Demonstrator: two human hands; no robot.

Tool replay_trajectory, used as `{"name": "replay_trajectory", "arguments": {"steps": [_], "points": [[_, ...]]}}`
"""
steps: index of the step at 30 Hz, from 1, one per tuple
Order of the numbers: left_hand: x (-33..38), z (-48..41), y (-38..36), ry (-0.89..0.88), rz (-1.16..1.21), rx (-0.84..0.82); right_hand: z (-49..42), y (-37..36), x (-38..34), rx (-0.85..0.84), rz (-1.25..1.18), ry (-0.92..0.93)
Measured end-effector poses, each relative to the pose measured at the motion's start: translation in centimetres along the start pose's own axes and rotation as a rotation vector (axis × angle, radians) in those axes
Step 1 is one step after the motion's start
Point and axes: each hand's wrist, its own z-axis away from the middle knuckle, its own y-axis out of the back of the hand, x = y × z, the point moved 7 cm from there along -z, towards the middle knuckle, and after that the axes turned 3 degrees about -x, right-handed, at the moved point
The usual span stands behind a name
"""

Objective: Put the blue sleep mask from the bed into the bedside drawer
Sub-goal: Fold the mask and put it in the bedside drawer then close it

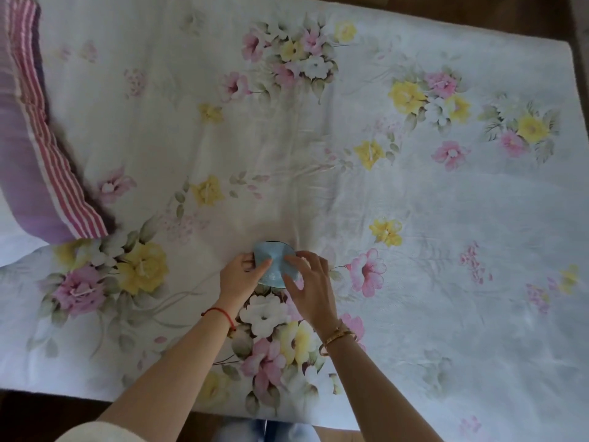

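Observation:
The light blue sleep mask (274,261) lies bunched on the flowered bedsheet (414,202), near the bed's front edge. My left hand (240,277) pinches the mask's left side between thumb and fingers. My right hand (310,287) rests its fingertips on the mask's right side, fingers spread. Parts of the mask are hidden under both hands. No bedside drawer is in view.
A purple pillow with pink and white stripes (35,148) lies at the bed's left end. Dark wooden floor (38,416) shows along the front edge and at the top right corner. My jeans (264,432) appear at the bottom.

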Motion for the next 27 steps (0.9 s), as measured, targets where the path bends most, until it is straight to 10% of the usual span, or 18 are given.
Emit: {"name": "replay_trajectory", "arguments": {"steps": [15, 27], "points": [[-0.9, -0.4, 0.0, 0.104, 0.340, -0.102, -2.8, -1.2, 2.3, -0.159, -0.598, -0.667], [7.5, 6.1, 9.0, 0.031, 0.532, -0.203, -2.5, 4.2, -8.9, -0.363, -1.134, -0.599]]}}
